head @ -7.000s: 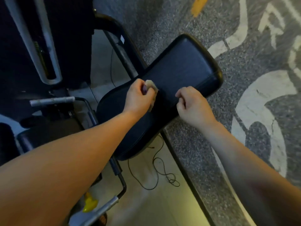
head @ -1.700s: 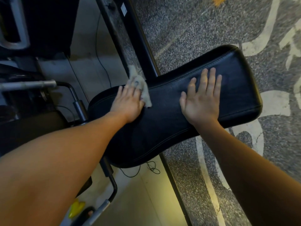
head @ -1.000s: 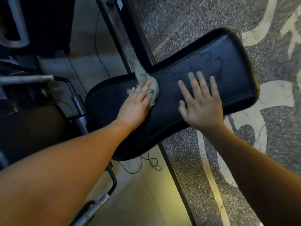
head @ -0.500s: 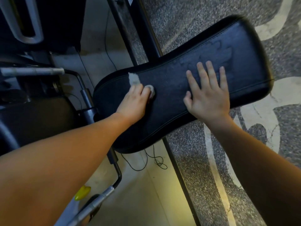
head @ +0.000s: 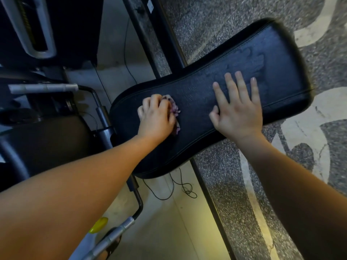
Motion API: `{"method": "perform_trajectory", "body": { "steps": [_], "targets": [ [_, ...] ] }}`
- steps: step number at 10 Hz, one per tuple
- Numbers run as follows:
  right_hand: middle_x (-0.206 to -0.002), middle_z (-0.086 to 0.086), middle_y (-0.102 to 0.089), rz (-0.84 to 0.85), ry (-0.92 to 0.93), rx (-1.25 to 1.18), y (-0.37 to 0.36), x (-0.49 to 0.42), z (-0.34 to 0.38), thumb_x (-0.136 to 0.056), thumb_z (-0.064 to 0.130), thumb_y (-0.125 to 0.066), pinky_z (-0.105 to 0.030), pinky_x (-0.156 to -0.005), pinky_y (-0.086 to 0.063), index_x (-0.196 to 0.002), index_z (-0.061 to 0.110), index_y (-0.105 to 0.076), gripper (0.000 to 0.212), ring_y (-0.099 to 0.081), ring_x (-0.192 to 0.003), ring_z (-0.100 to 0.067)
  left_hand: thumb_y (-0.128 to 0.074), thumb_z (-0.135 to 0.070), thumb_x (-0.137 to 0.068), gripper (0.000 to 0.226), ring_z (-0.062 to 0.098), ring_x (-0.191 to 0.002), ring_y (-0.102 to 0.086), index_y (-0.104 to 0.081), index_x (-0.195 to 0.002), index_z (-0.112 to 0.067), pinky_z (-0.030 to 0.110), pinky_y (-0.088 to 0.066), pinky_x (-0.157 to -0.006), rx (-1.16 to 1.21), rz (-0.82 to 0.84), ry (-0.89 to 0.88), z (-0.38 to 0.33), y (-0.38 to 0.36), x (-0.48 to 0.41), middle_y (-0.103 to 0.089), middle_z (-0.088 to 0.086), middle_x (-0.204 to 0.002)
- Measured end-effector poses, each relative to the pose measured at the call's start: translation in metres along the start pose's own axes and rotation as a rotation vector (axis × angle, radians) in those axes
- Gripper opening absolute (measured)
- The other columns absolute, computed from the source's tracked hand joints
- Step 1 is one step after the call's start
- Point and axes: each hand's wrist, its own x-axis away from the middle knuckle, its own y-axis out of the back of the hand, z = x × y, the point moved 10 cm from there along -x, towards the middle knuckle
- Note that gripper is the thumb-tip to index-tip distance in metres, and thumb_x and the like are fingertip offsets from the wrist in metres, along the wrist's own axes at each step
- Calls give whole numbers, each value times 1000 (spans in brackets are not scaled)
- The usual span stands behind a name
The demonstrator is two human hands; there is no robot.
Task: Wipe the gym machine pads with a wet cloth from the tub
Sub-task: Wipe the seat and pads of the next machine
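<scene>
Obs., head view; 1 person, 2 bare hands, both on 1 black pad [head: 197, 98] of the gym machine.

Pad: long, waisted in the middle, wider at both ends; lay slantwise, near end low and left, far end high and right; black smooth covering with 1 stitched seam running round just inside the edge; dull wet streaks [head: 249, 61] showed on the far half, just beyond the right fingertips; far edge blurred.

Left hand [head: 156, 119]: on the near half of the pad; fingers curled down and clenched over the cloth [head: 175, 109], pressing it to the pad surface; the cloth was pale, faintly purple, crumpled; only its bunched edge showed past the knuckles on the side toward the right hand; the rest was hidden under the palm.

Right hand [head: 237, 107]: released, grasping nothing; palm flat on the pad at the middle, 4 fingers straight and spread, thumb out to the side; near the left hand but not touching it.

Surroundings: a black frame bar [head: 159, 44] passed beneath the pad; speckled grey floor [head: 225, 166] with pale painted markings [head: 308, 128] to the right; a thin black cable [head: 180, 186] looped on the pale floor strip below the near end; a grey metal handle [head: 43, 88] at left; a 2nd dark pad [head: 47, 143] lower left; 1 small yellow part [head: 98, 225] near the bottom edge.
</scene>
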Motion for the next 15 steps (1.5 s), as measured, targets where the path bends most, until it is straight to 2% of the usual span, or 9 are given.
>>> {"method": "perform_trajectory", "body": {
  "steps": [1, 2, 4, 7, 8, 10, 12, 14, 15],
  "targets": [
    [-162, -17, -34, -19, -3, 2, 1, 1, 0, -95, 37, -40, -58, -124, -12, -151, 18, -47, 60, -23, -154, -36, -51, -46, -92, 50, 34, -133, -31, -54, -129, -13, 55, -27, -108, -131, 86, -119, -4, -9, 22, -39, 7, -143],
    [-162, -17, -35, -24, -7, 1, 1, 1, 0, -95, 36, -41, -58, -124, -12, -151, 17, -47, 60, -23, -153, -36, -45, -38, -95, 51, 33, -117, -44, -50, -137, -10, 53, -47, -96, -70, 140, -219, 0, -7, 22, -43, 15, -135],
    [-164, -18, -31, 4, -10, 11, -1, 1, 2, -95, 37, -41, -58, -124, -10, -154, 18, -43, 61, -20, -154, -37, -34, -27, -106, 39, 33, -106, -53, -44, -143, -19, 40, -41, -80, -67, 230, -322, -59, -19, -11, -46, 14, -135],
    [-164, -17, -30, 15, -31, 22, -3, 2, 4, -96, 36, -38, -58, -125, -8, -154, 19, -42, 61, -18, -155, -36, -51, -14, -97, 27, 38, -102, -57, -54, -121, -2, 47, -53, -83, -112, 113, 41, 49, -9, 9, -53, 22, -119],
    [-165, -17, -28, 24, -45, 14, -2, 3, 4, -96, 35, -39, -58, -125, -8, -155, 18, -40, 62, -17, -155, -36, -53, -38, -98, 38, 35, -99, -58, -59, -114, -5, 45, -56, -85, 0, 73, -125, -10, -6, 0, -56, 19, -115],
    [-166, -15, -26, 34, -75, 18, -3, 6, 6, -96, 36, -39, -57, -125, -9, -158, 19, -36, 64, -13, -156, -34, -48, -23, -101, 35, 37, -107, -60, -46, -132, -8, 44, -54, -77, -127, 178, -234, -18, -23, 19, -55, 20, -128],
    [-166, -16, -24, 46, -78, 15, -5, 9, 9, -97, 38, -37, -57, -125, -7, -159, 16, -33, 65, -12, -156, -35, -39, -22, -103, 31, 41, -94, -63, -45, -129, -7, 39, -40, -69, -176, 223, 154, 38, -23, 28, -62, 22, -113],
    [-166, -17, -24, 4, -64, 1, -5, 15, 12, -97, 36, -36, -58, -125, -9, -160, 12, -30, 68, -12, -156, -37, -38, -29, -103, 35, 41, -90, -64, -38, -133, -11, 48, -53, -69, -111, 248, -225, -55, -36, 23, -60, 22, -118],
    [-167, -17, -20, 7, -47, -19, -10, 24, 17, -99, 37, -35, -56, -126, -6, -160, 10, -26, 68, -10, -156, -36, -36, -36, -103, 42, 39, -91, -64, -33, -142, -20, 47, -55, -71, -205, 298, -117, -11, -40, 37, -60, 18, -123]
  ]
}}
